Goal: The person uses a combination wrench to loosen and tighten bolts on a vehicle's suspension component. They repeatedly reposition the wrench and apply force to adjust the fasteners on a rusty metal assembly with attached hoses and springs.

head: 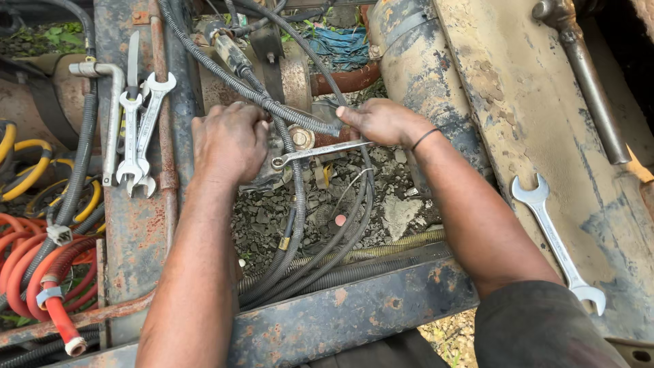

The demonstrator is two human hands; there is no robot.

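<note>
While your left hand (230, 140) is curled over the fitting by the brass nut (300, 138), fingers bent and pressing down, I can't tell exactly what it grips underneath. Your right hand (383, 121) is pinched narrow on the handle end of a slim spanner (319, 152); a dark band sits on that wrist. Spanner lies nearly level, ring end pointing at your left hand, just below the nut. Can't tell if the ring end is seated on anything.

Corrugated hose (272, 102) runs diagonally from top left, passing between both hands and ending at your right fingertips. More black hoses (320, 255) loop down below the spanner over gravel (395, 197).

Left of your left arm, three open-ended spanners (139, 133) lie together on the rusty rail (136, 238), heads overlapping. Grey bent pipe (112, 116) just beside them. Red hoses (41, 272) and yellow hoses (27, 170) bundle at far left.

Right side: one big double-ended spanner (555, 238) lies alone on the worn panel (531, 123), well apart from your right arm. Rusty tank (422, 75) sits just behind your right hand.
</note>
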